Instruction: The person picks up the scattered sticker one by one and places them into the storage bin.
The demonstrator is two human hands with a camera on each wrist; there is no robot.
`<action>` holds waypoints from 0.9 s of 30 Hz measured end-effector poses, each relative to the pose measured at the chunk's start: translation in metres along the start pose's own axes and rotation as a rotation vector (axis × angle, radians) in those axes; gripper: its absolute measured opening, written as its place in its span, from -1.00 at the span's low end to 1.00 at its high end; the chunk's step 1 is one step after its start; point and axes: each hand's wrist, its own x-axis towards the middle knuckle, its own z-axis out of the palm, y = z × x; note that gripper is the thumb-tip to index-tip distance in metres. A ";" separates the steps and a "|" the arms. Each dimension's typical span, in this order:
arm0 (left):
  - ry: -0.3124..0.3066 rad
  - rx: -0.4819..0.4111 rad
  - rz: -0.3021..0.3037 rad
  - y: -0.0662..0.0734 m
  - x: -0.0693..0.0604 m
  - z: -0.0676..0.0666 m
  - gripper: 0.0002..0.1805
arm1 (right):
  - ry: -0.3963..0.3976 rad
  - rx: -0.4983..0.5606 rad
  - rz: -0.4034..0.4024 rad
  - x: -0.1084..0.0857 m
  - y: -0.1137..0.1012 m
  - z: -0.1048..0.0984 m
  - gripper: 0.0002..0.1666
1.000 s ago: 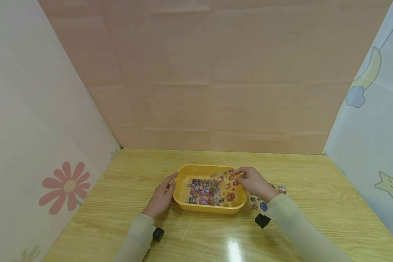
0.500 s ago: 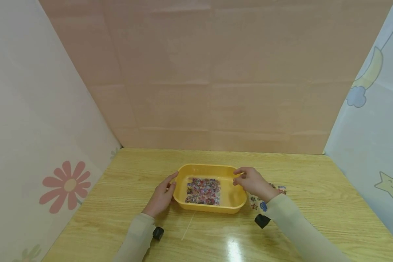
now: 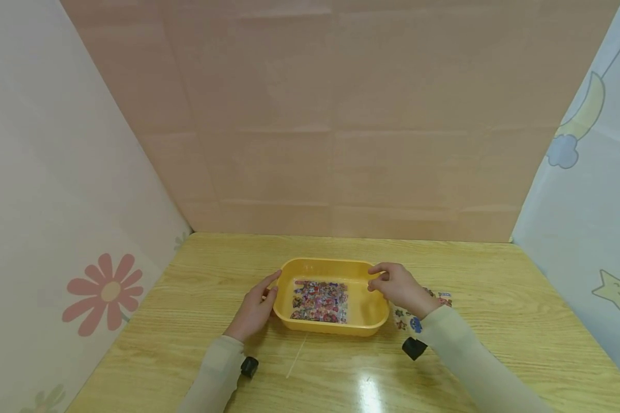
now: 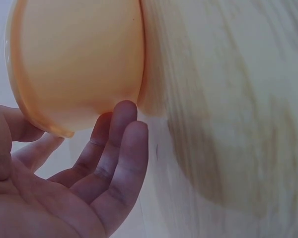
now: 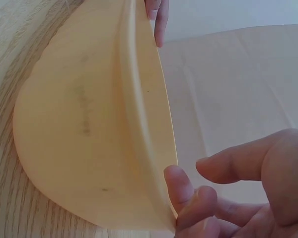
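Steadying the yellow tray (image 3: 364,307), with sticker sheets (image 3: 318,301) inside toward its left end, calls for light touch from the left hand (image 3: 252,312) at that end and right hand (image 3: 399,288) opposite (both grips loose, clasping nothing).

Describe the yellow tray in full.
The yellow tray is shallow, oblong and plastic-looking, with rounded corners and a lipped rim. Dark marks show on its outside. It sits open side up on the wood-grain table. Colourful sticker-like sheets lie on its floor, towards the left. The left hand touches its left end; the right hand is at its right rim.
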 end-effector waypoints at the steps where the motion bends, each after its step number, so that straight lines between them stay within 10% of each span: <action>1: 0.001 0.002 0.000 0.000 0.000 0.000 -0.50 | 0.000 0.000 -0.002 0.000 0.000 0.000 -0.52; 27: 0.003 0.006 0.011 -0.004 0.001 0.001 -0.50 | 0.064 0.048 -0.027 -0.006 0.010 -0.006 -0.55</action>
